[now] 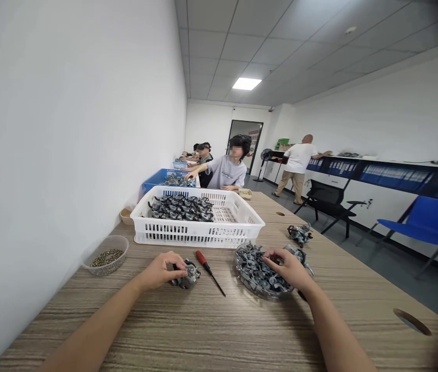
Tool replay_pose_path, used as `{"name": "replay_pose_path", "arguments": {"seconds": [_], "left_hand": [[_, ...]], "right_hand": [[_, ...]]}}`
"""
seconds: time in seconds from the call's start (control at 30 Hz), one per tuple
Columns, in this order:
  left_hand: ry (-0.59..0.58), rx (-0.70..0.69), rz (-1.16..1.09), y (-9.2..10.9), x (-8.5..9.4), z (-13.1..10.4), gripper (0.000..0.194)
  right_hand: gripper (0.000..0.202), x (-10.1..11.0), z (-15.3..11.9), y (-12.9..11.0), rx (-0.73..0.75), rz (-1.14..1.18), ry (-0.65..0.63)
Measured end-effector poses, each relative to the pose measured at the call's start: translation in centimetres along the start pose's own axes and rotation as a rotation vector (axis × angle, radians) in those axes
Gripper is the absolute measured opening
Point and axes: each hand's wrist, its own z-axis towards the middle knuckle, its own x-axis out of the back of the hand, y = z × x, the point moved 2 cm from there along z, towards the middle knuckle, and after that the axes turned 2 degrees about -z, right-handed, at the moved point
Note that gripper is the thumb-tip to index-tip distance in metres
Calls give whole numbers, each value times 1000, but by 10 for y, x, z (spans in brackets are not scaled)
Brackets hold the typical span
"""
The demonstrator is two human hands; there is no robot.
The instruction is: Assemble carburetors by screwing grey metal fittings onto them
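My left hand (165,269) is closed on a metal assembly (188,275) with a dark curved part, resting on the wooden table (211,330). Right of it lies a screwdriver (206,266) with a red handle, its tip toward me. My right hand (286,267) is over a clear round bowl (259,292) heaped with small grey metal parts (255,266). Its fingers are bent close together at the parts; whether they pinch one is hidden. More metal assemblies stand behind and beside that hand, partly covered by it.
A white crate (199,235) holds rows of dark assemblies. Screws fill a plastic tub (106,262) by the wall. Another assembly (299,235) lies back right. A person (224,173) reaches into a blue crate (156,178) beyond.
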Motion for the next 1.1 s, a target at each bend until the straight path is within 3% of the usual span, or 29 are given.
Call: {"name": "replay_pose_path", "arguments": {"seconds": [0.27, 0.63, 1.1], "left_hand": [[0, 0, -3, -3, 0, 1, 39], [-15, 0, 11, -1, 0, 1, 40], [-5, 18, -10, 3, 0, 0, 44]], "right_hand": [[52, -2, 2, 2, -25, 52, 74], [56, -5, 2, 4, -32, 140, 77], [51, 1, 0, 15, -2, 59, 91]]}}
